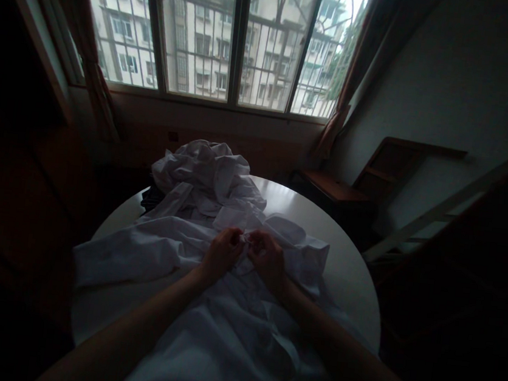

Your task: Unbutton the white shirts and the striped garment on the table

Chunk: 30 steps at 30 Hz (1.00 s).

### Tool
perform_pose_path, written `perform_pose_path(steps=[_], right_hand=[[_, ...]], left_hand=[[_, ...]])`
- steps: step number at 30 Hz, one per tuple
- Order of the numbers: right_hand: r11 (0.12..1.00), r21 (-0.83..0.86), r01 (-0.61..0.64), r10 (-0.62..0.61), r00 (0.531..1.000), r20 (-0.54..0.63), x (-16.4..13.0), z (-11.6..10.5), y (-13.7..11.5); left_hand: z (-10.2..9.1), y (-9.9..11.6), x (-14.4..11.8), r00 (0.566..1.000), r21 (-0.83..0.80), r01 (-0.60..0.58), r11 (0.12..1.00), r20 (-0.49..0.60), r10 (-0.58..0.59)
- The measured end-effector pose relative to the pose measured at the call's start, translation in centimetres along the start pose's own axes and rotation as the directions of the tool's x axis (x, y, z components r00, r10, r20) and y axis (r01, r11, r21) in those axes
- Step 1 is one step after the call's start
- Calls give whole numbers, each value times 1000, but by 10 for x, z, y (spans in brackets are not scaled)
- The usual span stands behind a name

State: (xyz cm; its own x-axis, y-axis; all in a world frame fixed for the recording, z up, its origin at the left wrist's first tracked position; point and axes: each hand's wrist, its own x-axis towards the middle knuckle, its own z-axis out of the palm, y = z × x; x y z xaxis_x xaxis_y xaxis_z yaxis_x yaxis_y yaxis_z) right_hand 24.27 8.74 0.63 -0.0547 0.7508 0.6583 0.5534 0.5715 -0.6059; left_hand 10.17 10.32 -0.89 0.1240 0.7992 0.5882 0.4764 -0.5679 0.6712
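Observation:
A white shirt (220,327) lies spread over a round white table (347,262), its collar end toward the window. My left hand (222,252) and my right hand (267,256) meet near the collar, each pinching the shirt's fabric with closed fingers. The exact spot they grip is too dark and small to make out. Behind them sits a crumpled heap of more white cloth (205,176).
A dark item (152,197) peeks out under the heap at the table's left. A wooden chair or low shelf (355,190) stands at the right by the wall. A barred window (226,34) fills the back. The room's sides are very dark.

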Motion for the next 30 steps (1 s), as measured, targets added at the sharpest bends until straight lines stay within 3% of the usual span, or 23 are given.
perform_pose_path(steps=[4, 10, 21, 30], right_hand=[[999, 39, 2, -3, 1000, 24, 0, 1, 1], [995, 83, -51, 50, 999, 7, 0, 4, 6], [998, 1, -68, 68, 998, 8, 0, 7, 14], [986, 79, -147, 143, 988, 48, 1, 8, 16]], left_hand=[[1, -1, 0, 1000, -24, 30, 999, -8, -30], [-3, 2, 1, 997, -6, -75, 997, -30, 75], [-2, 4, 1, 993, 20, -105, 994, -57, 106], [-1, 1, 1, 988, 25, -143, 989, 56, 141]])
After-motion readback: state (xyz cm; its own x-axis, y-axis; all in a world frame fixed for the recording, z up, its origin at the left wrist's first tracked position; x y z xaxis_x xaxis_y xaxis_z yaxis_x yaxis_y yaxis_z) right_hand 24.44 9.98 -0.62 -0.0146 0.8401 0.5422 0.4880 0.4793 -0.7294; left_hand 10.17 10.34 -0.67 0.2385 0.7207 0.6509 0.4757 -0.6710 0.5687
